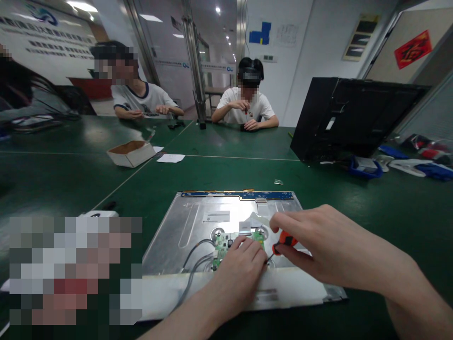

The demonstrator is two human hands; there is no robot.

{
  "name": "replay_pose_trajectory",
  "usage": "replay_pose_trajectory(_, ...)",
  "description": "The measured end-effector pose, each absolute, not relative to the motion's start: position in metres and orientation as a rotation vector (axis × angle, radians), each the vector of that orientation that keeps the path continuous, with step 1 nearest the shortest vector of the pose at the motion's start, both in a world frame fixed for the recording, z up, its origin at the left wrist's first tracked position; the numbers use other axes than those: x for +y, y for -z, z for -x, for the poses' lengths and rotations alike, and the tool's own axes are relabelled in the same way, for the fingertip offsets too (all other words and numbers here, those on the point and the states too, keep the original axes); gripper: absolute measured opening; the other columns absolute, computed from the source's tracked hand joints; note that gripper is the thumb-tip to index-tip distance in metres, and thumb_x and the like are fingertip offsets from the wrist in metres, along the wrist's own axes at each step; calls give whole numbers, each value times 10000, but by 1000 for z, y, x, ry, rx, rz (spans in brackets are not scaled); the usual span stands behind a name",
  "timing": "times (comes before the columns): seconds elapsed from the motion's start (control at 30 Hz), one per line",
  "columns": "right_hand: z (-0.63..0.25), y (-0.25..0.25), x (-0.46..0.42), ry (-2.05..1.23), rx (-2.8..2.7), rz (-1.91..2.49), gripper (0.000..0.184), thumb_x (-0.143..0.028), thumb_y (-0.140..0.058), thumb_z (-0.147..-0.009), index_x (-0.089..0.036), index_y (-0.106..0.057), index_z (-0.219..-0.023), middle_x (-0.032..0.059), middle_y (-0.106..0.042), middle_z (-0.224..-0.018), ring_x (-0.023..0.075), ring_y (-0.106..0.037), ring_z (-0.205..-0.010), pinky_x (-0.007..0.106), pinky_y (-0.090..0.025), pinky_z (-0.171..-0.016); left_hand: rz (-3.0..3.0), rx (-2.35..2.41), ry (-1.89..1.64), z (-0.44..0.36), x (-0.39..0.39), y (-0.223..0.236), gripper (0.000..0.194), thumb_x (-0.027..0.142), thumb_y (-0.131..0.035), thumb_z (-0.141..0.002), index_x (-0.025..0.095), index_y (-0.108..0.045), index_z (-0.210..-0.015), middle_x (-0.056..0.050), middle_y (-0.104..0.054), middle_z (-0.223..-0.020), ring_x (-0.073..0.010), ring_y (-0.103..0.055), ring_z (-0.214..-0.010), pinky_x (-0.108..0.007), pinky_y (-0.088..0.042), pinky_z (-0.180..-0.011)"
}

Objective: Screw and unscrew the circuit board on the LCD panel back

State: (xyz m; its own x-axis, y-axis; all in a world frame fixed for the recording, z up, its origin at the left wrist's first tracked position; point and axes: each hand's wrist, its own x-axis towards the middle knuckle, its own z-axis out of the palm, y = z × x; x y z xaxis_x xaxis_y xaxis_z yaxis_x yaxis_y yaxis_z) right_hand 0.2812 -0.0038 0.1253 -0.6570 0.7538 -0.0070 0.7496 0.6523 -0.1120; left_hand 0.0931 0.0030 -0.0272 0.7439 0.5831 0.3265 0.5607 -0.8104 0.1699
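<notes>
A flat metal-backed display panel (166, 245) lies on the table in front of me, with a green circuit board (222, 242) at its middle. My left hand (244, 269) rests over the board's lower right part, fingers bent and close together; their undersides are hidden. My right hand (318, 245) grips a screwdriver (286, 240) with an orange and black handle between thumb and fingers. Its thin shaft slants down left to beside my left fingertips; the tip is hidden. Grey cables (193, 276) leave the board's left side. A blue circuit strip (212, 194) runs along the panel's far edge.
A black monitor housing (354, 118) stands at right, near a blue tray (364, 167). Across the green table (226, 172) are an open cardboard box (132, 153) and papers (171, 158). Two people (141, 101) (247, 101) sit opposite; another person is at far left. A blurred patch covers the lower left.
</notes>
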Motion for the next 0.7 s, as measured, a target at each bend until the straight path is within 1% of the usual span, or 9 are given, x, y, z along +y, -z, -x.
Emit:
replay_pose_trajectory(0.07, -280, -126, -5, -186, -2819, 1229, 128, -188, -546, -851, -241, -465, -935, -33, -610, -802, 141, -493, -605, 265, -241, -508, -2895, 948, -578, -93, 3, 28, 76, 111, -494, -887, 162, -548, -903, -68, -621, -903, -239, -579, -860, -431, -412, -894)
replay_pose_trajectory(0.13, -279, -127, -5, -198, -2818, 1208, 143, -199, -556, -848, -240, -471, -956, -30, -613, -818, 142, -499, -619, 264, -247, -510, -2901, 957, -565, -94, 3, 28, 69, 116, -503, -877, 163, -546, -903, -74, -619, -910, -243, -579, -865, -435, -414, -892)
replay_pose_trajectory(0.3, -275, -126, -3, -147, -2831, 1295, 58, -283, -514, -915, -243, -491, -949, -24, -627, -771, 154, -535, -619, 268, -239, -516, -2894, 949, -523, -93, 2, 28, 186, 73, -525, -818, 151, -561, -984, -90, -627, -969, -257, -575, -921, -445, -404, -912)
replay_pose_trajectory(0.4, -276, -125, -3, -164, -2818, 1284, 50, -246, -512, -904, -242, -482, -944, -28, -625, -778, 147, -524, -612, 265, -240, -515, -2886, 950, -539, -93, 3, 28, 143, 81, -514, -844, 144, -566, -961, -89, -630, -955, -254, -570, -917, -438, -400, -916)
replay_pose_trajectory(0.53, -279, -125, -4, -216, -2812, 1201, 126, -192, -551, -851, -243, -467, -929, -39, -616, -813, 137, -495, -614, 261, -243, -510, -2891, 947, -538, -93, 2, 28, 105, 100, -522, -849, 138, -567, -937, -83, -625, -926, -254, -565, -891, -436, -407, -893)
replay_pose_trajectory(0.63, -277, -126, -3, -199, -2814, 1224, 118, -243, -565, -874, -246, -475, -951, -36, -627, -814, 140, -522, -630, 266, -240, -517, -2900, 951, -514, -94, 2, 26, 134, 83, -531, -826, 141, -570, -941, -86, -627, -938, -258, -565, -901, -436, -409, -891)
replay_pose_trajectory(0.7, -276, -126, -2, -176, -2824, 1261, 101, -289, -557, -896, -245, -483, -949, -34, -631, -778, 145, -537, -626, 271, -233, -521, -2895, 956, -503, -94, 2, 25, 148, 82, -519, -840, 147, -572, -963, -87, -630, -954, -256, -570, -912, -437, -406, -901)
